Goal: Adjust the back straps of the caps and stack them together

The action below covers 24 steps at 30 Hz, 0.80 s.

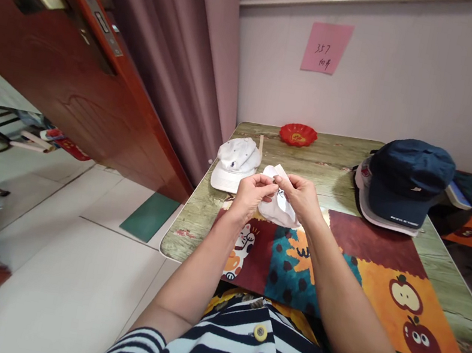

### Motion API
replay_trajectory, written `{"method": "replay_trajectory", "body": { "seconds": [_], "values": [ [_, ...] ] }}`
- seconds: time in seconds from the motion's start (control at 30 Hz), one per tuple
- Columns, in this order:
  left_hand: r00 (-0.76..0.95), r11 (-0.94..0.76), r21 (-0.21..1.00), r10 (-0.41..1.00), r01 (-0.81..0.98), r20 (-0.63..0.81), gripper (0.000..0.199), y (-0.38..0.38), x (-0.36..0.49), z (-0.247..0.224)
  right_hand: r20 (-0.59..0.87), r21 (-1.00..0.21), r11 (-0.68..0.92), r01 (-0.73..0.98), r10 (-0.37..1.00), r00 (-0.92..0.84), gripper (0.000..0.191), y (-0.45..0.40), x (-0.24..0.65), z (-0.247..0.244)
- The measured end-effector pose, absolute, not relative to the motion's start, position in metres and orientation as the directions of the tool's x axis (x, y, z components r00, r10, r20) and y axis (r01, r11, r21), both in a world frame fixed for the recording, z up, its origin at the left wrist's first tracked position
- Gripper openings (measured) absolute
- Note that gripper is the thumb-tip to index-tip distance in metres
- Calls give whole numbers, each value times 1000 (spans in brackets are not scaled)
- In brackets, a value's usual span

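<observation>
Left hand [253, 195] and right hand [302, 201] meet over the near half of a green wood-grain table [192, 217]; both sets of fingers pinch narrowly at the upper part of a soft white fabric cap with a dark mark [280, 210], likely so each side steadies the other; its lower part hangs or rests by the far edge of a colourful printed mat [381, 287], can't tell if touching; white baseball cap with small dark logo [236, 161] sits upright beside the left hand, brim toward the person; navy cap [409, 176] tops a paler one at right, probably nested to save room; red scalloped dish [298, 135] lies behind.
</observation>
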<state>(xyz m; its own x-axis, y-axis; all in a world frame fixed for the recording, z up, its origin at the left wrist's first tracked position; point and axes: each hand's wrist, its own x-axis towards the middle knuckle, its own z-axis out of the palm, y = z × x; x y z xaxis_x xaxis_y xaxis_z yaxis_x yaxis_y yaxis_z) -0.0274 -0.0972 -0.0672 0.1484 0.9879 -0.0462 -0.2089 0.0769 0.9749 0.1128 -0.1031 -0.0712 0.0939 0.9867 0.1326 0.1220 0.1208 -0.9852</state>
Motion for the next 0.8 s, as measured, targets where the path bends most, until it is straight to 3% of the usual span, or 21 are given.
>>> {"method": "replay_trajectory", "body": {
  "seconds": [0.17,0.3,0.47,0.57,0.8],
  "values": [
    [58,38,963,998,-267,-24,26,-98,-21,-73,158,-976,142,164,983,94,51,-100,111,-80],
    [5,84,957,996,-279,-86,23,-96,-25,-75,191,-971,165,172,970,149,51,-104,118,-79],
    [-66,72,952,993,-297,-95,15,-90,-33,-73,334,-885,173,431,883,330,40,-114,129,-70],
    [6,119,917,992,-381,-126,17,-88,-34,-73,356,-822,135,554,881,313,33,-120,127,-68],
    [227,370,765,929,-527,-293,14,-88,-39,-73,325,-804,105,585,901,286,31,-126,120,-67]
  ]
}}
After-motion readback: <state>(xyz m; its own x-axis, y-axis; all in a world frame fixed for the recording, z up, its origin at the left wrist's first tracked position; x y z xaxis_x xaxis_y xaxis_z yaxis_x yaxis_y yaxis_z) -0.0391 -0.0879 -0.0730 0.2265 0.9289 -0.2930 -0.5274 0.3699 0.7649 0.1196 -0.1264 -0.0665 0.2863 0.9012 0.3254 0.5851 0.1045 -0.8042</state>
